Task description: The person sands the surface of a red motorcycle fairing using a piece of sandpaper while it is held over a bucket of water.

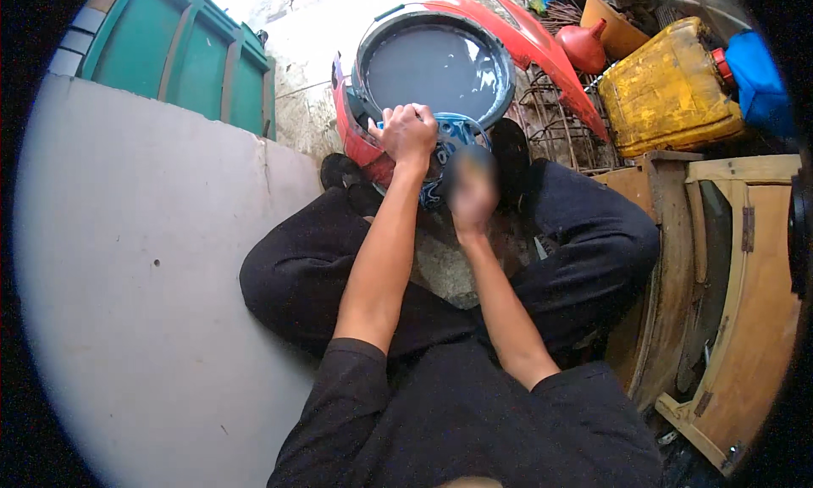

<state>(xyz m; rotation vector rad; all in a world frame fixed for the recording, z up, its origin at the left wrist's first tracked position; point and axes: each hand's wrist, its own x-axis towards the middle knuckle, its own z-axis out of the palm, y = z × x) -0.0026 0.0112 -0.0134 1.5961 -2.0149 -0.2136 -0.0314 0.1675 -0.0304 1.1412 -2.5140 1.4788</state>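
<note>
Between my feet, against the near side of a dark round basin point(368, 98), stands a blue, white and black patterned rounded object point(461, 129) with wet-looking surfaces; its exact kind is not clear. My left hand point(408, 135) is closed at its far left edge, fingers curled over it. On its near right side, my right hand point(474, 198) is smeared by a blur, with a dark and yellowish patch at its fingers. What it holds, if anything, cannot be made out. Greyish water point(423, 69) fills much of the basin.
Red curved plastic panels point(542, 52) lie around the basin. To the right are a red funnel point(584, 47), a yellow jerrycan point(669, 90), metal rods point(550, 124) and wooden furniture point(745, 285). A pale wall point(152, 259) rises on the left, with green panels point(182, 52) beyond.
</note>
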